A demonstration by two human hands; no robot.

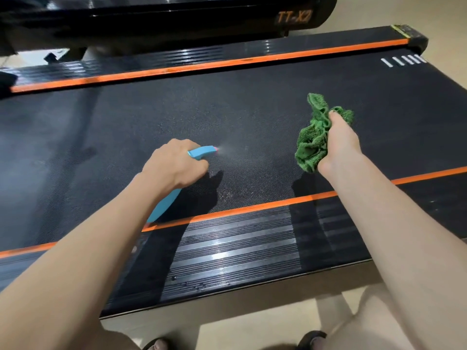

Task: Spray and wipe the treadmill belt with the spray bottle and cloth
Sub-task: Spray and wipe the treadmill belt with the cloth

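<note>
The black textured treadmill belt (227, 109) runs across the view between two orange stripes. My left hand (174, 165) grips a blue spray bottle (202, 152) with a pink nozzle, held just above the belt and pointing right. A fine mist leaves the nozzle, and small droplets glisten on the belt ahead of it. The bottle's body shows below my wrist. My right hand (338, 142) holds a bunched green cloth (316, 137) above the belt's right part, clear of the surface.
A ribbed black side rail (235, 248) with an orange stripe lies nearest me, wet in spots. The far rail (202, 56) and the black motor cover marked TT-X2 (294, 16) stand beyond. Beige floor surrounds the treadmill, and my feet show at the bottom edge.
</note>
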